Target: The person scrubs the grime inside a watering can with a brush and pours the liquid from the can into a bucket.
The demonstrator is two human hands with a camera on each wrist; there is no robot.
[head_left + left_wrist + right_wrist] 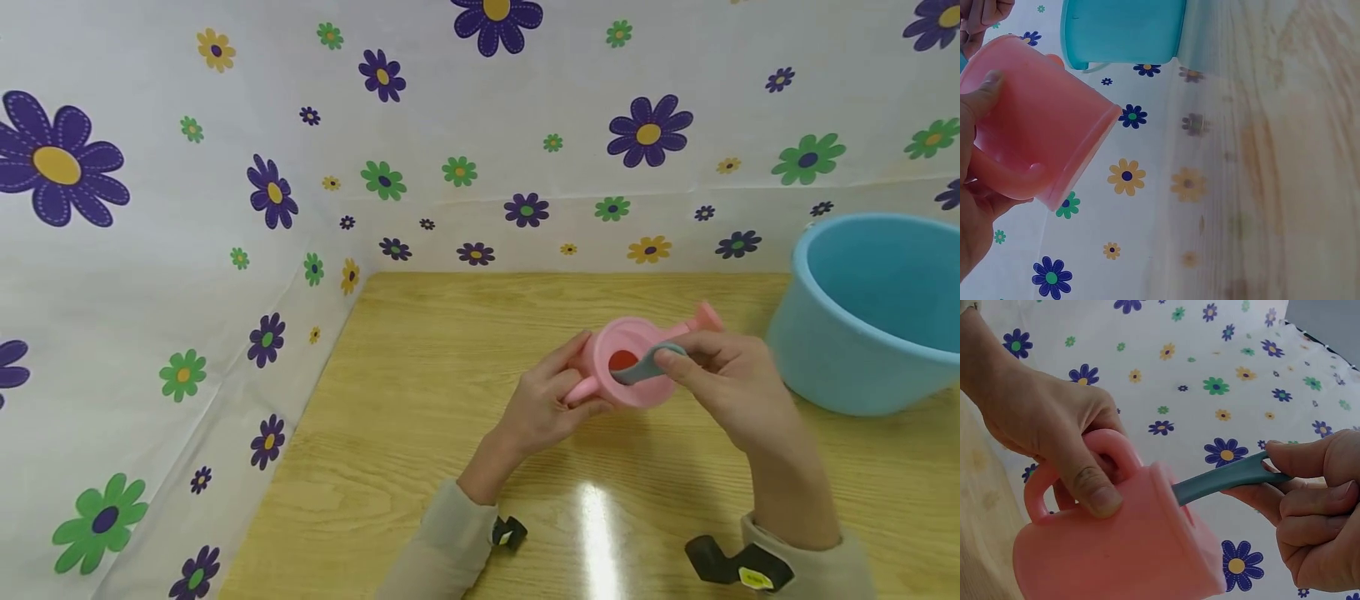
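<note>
My left hand (543, 408) grips a small pink toy watering can (1116, 550) by its looped handle, with the thumb pressed on the wall. The can is tilted, its round mouth facing up toward the head camera and its spout (678, 327) pointing right. Between thumb and fingers, my right hand (738, 383) pinches the end of a blue-grey tool handle (1216, 480) that has a hole in it. The handle's other end goes in through the can's mouth, where its tip is hidden in the right wrist view. An orange-red patch (622, 360) shows inside the can.
A large light-blue tub (832, 358) stands on the wood-grain table (420, 358) at the right, close beyond my right hand. A white flower-patterned sheet (435, 100) lines the back and left of the table. Dark straps with cameras sit at both sleeve cuffs.
</note>
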